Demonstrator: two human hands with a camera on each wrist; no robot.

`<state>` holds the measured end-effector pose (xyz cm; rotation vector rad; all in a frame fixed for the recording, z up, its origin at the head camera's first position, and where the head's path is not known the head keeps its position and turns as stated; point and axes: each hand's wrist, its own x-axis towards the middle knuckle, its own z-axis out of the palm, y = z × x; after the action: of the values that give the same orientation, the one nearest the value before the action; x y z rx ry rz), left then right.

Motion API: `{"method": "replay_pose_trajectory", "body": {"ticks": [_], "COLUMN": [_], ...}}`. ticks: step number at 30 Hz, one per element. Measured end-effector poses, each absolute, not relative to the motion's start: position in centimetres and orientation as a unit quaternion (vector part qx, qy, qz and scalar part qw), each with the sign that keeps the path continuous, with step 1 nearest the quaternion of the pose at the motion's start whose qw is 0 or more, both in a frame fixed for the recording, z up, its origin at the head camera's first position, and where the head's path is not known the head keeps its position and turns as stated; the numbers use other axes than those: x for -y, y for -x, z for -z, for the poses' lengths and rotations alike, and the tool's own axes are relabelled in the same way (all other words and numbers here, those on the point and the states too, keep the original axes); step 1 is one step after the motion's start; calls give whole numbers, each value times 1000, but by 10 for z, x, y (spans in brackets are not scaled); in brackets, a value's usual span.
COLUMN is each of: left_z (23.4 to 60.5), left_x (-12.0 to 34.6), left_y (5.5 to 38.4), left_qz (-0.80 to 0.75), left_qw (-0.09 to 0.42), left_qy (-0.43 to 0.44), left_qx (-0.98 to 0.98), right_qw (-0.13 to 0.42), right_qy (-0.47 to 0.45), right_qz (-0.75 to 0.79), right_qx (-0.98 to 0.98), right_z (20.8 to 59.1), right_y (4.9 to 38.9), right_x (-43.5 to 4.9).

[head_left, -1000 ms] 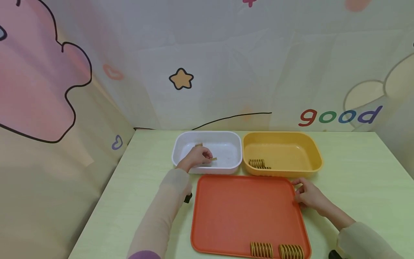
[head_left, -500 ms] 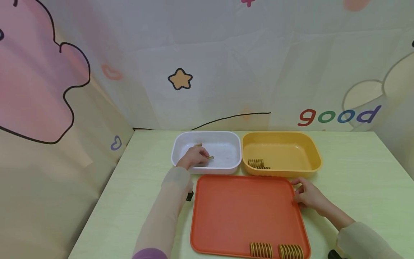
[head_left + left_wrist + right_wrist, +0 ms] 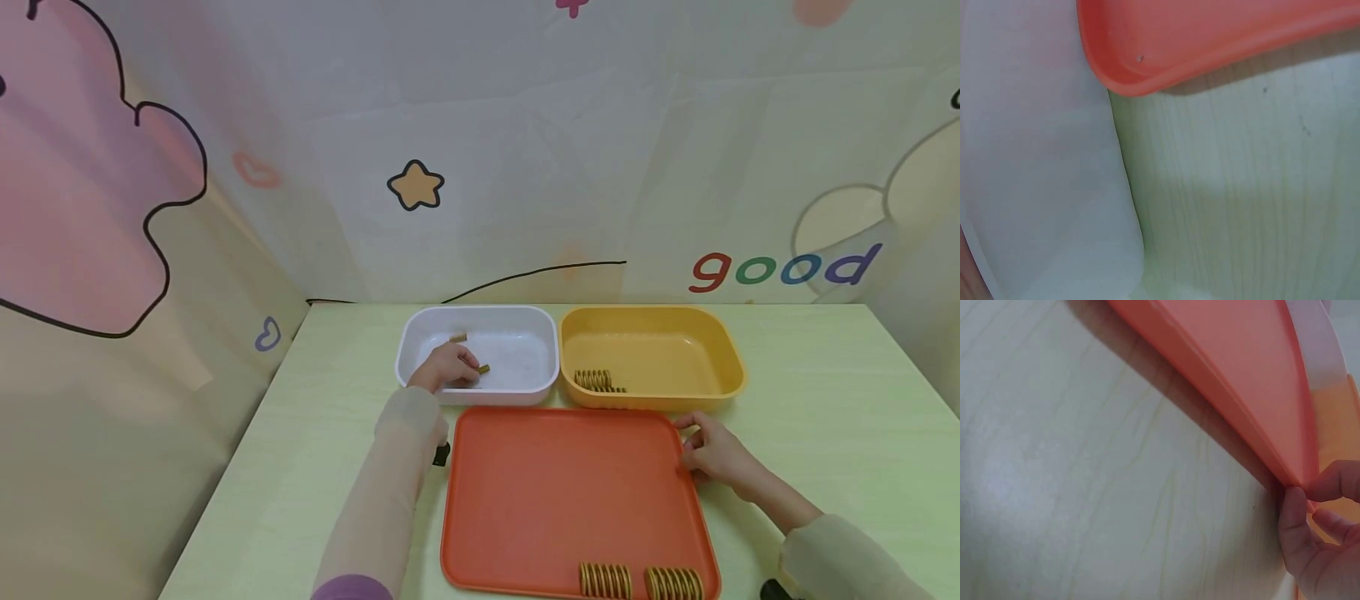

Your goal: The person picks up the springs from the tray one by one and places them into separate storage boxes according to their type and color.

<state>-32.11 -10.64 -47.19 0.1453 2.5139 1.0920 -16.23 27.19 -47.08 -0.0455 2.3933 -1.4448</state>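
Note:
My left hand [image 3: 450,365] reaches into the white bin [image 3: 551,350], its fingertips pinching a small brass-coloured coil spring [image 3: 483,369]. Part of that spring is hidden by the fingers. Another small spring [image 3: 457,337] lies behind the hand, near the bin's back wall. On the other side, my right hand [image 3: 712,450] grips the edge of the orange tray [image 3: 562,492] close to its far right corner. In the right wrist view, thumb and fingers [image 3: 1294,519] pinch the tray's rim. The left wrist view shows a pale sleeve [image 3: 1047,156] and a tray corner, no hand.
A yellow bin [image 3: 652,400] stands right of the white one, with larger springs [image 3: 592,380] at its front left. Two big coil springs, one [image 3: 605,580] beside the other [image 3: 673,583], lie along the tray's near edge. A printed cloth [image 3: 510,183] hangs behind the table.
Inside the white bin, my left hand has drawn slightly left with the small spring, which has turned at the fingertips. My right hand stays on the tray's edge.

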Motion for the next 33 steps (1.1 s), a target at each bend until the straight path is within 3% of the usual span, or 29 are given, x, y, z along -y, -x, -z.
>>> {"method": "replay_pose_trajectory", "body": {"ticks": [2, 6, 9, 17, 22, 25, 28, 33], "left_z": [499, 573, 597, 576, 610, 567, 478, 443], "left_x": [112, 127, 133, 133, 142, 137, 120, 114], "left_y": [343, 394, 409, 395, 424, 394, 330, 304], "left_qz": [-385, -366, -353, -378, -378, -395, -408, -413], "left_qw": [205, 175, 155, 117, 129, 128, 139, 154], "left_qy": [-52, -70, -71, -97, -86, -97, -82, -58], "left_qx": [-898, -912, -920, -913, -913, -904, -898, -896], "right_qw": [173, 174, 174, 175, 174, 175, 174, 174], "right_qy": [15, 14, 15, 18, 19, 19, 20, 21], "right_qz": [509, 508, 508, 510, 511, 512, 511, 510], "right_qx": [-843, -843, -844, -842, -841, -841, -841, -842], "right_z": [471, 471, 472, 473, 475, 475, 474, 474], "right_y": [162, 163, 163, 163, 163, 163, 163, 163], "right_x": [-272, -272, -272, -273, -273, -273, -273, -273]}}
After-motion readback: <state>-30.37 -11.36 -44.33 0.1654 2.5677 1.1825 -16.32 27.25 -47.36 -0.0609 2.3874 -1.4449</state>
